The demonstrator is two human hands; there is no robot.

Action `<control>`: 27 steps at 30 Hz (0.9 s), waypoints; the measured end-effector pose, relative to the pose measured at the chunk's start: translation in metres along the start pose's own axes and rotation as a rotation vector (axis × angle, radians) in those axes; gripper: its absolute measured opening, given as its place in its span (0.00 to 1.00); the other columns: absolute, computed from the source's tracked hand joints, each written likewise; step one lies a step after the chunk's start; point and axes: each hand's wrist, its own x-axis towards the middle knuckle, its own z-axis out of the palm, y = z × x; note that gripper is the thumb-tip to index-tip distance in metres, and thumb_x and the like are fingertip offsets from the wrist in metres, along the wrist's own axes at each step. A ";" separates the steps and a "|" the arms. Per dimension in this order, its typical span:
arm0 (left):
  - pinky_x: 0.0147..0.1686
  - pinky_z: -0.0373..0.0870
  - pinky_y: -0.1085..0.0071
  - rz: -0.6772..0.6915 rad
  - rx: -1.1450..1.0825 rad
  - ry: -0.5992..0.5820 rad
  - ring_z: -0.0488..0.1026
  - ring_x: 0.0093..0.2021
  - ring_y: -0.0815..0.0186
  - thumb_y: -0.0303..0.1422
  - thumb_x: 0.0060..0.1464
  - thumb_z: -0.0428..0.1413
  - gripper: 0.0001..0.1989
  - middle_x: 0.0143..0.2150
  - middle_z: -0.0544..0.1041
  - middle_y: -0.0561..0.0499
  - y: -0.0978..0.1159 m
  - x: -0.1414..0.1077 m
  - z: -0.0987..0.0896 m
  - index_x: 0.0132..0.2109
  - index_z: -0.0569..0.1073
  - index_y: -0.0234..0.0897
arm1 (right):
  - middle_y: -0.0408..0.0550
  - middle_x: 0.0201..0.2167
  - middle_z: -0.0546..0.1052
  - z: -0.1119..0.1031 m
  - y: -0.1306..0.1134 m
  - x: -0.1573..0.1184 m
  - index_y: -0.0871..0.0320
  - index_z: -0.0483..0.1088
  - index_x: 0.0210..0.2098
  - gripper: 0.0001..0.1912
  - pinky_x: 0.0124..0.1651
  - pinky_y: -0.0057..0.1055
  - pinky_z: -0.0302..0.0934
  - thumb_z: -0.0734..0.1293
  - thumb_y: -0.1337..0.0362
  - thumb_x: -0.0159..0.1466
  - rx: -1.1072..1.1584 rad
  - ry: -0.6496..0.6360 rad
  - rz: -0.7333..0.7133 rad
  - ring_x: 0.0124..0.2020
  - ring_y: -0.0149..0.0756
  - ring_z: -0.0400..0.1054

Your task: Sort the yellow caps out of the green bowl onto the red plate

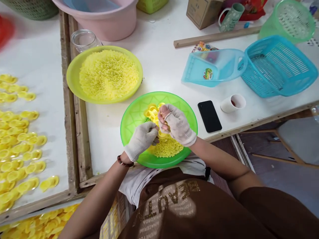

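My left hand (141,141) and my right hand (177,125) both wear white knit gloves, and the right glove leaves the fingertips bare. They meet above a bright green plastic plate (136,114), and their fingers pinch a small yellow piece (160,133) that is partly hidden. Under them on the plate lie a heap of larger curled yellow pieces (152,113) and a mound of tiny yellow bits (166,147). Farther off stands a lime-green plate (73,78) holding a big mound of tiny yellow bits (108,74).
To the left, rows of flat yellow pieces (20,142) lie on a wood-framed white board (65,99). A black phone (209,116) and white cup (233,103) sit right of the plate. Behind are a glass jar (84,40), pink basin (99,20) and blue basket (277,66).
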 end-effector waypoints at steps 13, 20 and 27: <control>0.22 0.76 0.75 0.011 -0.132 0.046 0.78 0.22 0.65 0.31 0.60 0.54 0.05 0.23 0.76 0.51 -0.004 -0.005 -0.002 0.37 0.71 0.34 | 0.35 0.25 0.61 0.001 0.003 0.001 0.53 0.60 0.33 0.17 0.21 0.26 0.46 0.67 0.50 0.69 -0.023 0.085 -0.089 0.19 0.23 0.51; 0.22 0.75 0.75 0.035 -0.184 0.111 0.76 0.21 0.67 0.30 0.58 0.53 0.04 0.23 0.76 0.51 -0.008 -0.014 -0.009 0.36 0.72 0.34 | 0.40 0.26 0.66 -0.041 0.006 -0.039 0.55 0.66 0.34 0.12 0.33 0.32 0.55 0.62 0.56 0.72 -0.883 -0.076 -0.192 0.26 0.31 0.59; 0.20 0.69 0.78 0.221 0.092 0.273 0.77 0.22 0.67 0.34 0.60 0.52 0.08 0.23 0.74 0.54 -0.019 -0.015 -0.007 0.35 0.72 0.36 | 0.50 0.36 0.79 -0.050 0.008 -0.051 0.57 0.74 0.36 0.08 0.48 0.39 0.56 0.64 0.65 0.71 -1.547 -0.243 -0.406 0.40 0.42 0.68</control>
